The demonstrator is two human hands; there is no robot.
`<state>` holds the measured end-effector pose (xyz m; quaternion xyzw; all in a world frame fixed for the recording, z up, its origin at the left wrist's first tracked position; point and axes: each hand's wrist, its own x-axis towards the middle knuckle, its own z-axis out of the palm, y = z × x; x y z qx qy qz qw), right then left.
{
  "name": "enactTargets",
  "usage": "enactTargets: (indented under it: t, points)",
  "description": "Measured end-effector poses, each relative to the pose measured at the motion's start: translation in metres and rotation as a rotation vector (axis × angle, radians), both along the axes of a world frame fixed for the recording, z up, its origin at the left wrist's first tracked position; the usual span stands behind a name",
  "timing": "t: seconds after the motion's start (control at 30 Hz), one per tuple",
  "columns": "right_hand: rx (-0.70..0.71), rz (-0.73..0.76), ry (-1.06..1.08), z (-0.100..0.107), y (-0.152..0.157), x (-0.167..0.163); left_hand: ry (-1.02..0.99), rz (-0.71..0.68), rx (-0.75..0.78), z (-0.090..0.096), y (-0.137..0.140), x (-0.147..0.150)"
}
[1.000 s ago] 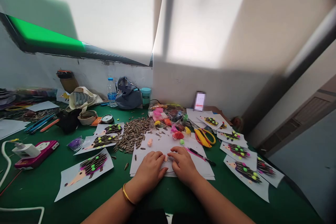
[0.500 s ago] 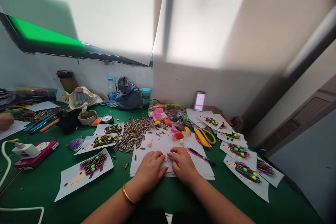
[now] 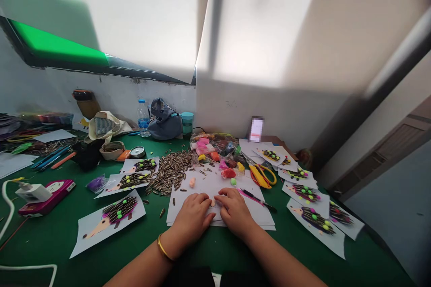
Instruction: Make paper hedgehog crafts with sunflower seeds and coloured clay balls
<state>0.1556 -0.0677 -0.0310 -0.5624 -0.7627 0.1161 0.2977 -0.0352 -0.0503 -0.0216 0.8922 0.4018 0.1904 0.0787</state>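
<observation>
On a stack of white paper (image 3: pixel 245 182), my left hand (image 3: pixel 195 210) and my right hand (image 3: pixel 235 210) rest facing each other. Between their fingertips a small flat piece of peach modelling clay (image 3: pixel 213 203) lies on the sheet. Both hands are open, fingers bent down onto the paper and thumbs apart; the left fingertips touch or nearly touch the clay. Part of the piece is hidden by the fingers. A peach lump of clay (image 3: pixel 192 182) and a green lump (image 3: pixel 233 181) sit beyond my hands. A pen (image 3: pixel 257 199) lies beside my right hand.
Sunflower seeds (image 3: pixel 171 170) are heaped behind my left hand. Yellow scissors (image 3: pixel 262 176) and bagged coloured clay (image 3: pixel 215 148) lie further back. Seed hedgehog pictures (image 3: pixel 111 222) flank me on both sides. A pink power strip (image 3: pixel 47 197) with a white cable stands at the left.
A co-worker's hand at the far left has gone out of view, leaving a green item visible there. My hands have hardly moved around the peach clay.
</observation>
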Motion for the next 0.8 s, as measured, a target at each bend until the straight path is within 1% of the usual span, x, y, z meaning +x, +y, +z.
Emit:
enactTargets:
  t: [0.2, 0.5, 0.67, 0.8]
  points:
    - [-0.029, 0.016, -0.037, 0.0, 0.0008, -0.0012, -0.005, -0.008, 0.004, 0.0002, 0.0001, -0.0006]
    - [0.008, -0.006, 0.05, -0.0006, 0.0038, 0.0014, 0.026, 0.025, 0.014, 0.0017, 0.0015, 0.0024]
    - [0.008, -0.005, 0.051, -0.0006, 0.0033, 0.0007, 0.059, 0.029, 0.012, 0.0051, 0.0009, 0.0043]
    - [-0.001, -0.004, 0.034, -0.0001, 0.0022, 0.0002, 0.042, 0.036, -0.002, 0.0052, 0.0008, 0.0038]
